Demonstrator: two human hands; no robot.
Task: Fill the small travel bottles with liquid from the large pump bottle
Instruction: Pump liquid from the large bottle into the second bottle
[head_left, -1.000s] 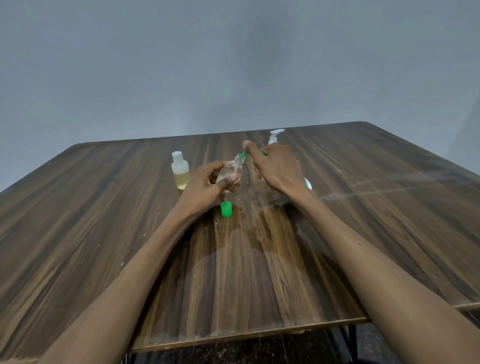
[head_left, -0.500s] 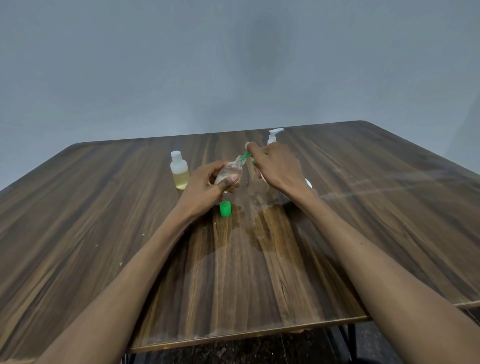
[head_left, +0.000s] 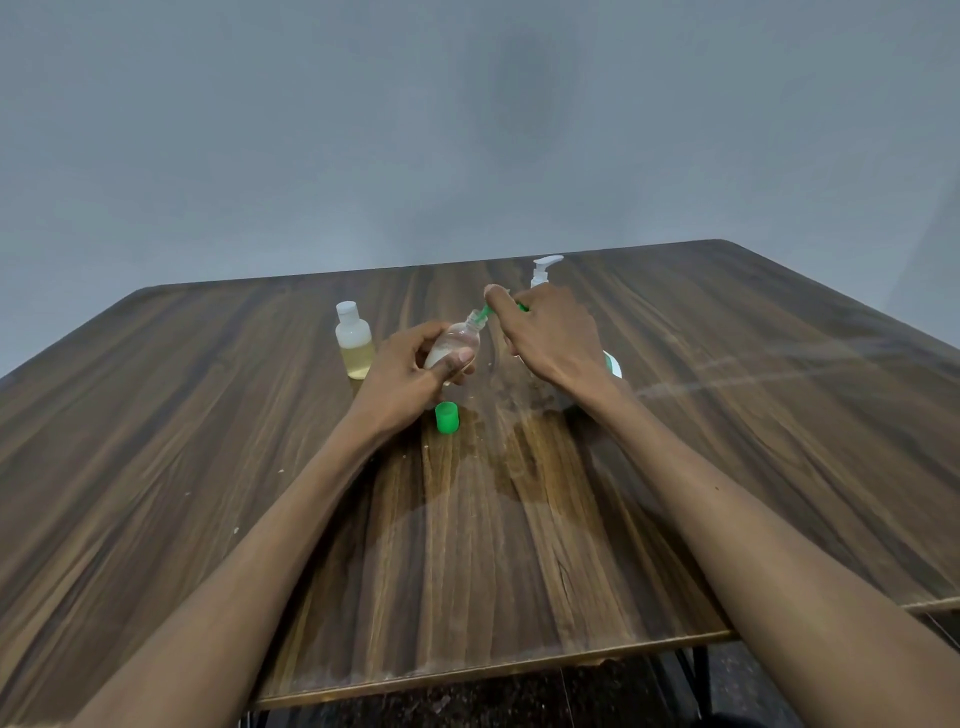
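Unmoved: two bottles (head_left: 355, 340); one cap (head_left: 447, 417)

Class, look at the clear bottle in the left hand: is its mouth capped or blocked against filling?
No cap: the clear bottle's mouth is open. The green cap lies on the table. Only the green tool pinched by the right hand meets it.
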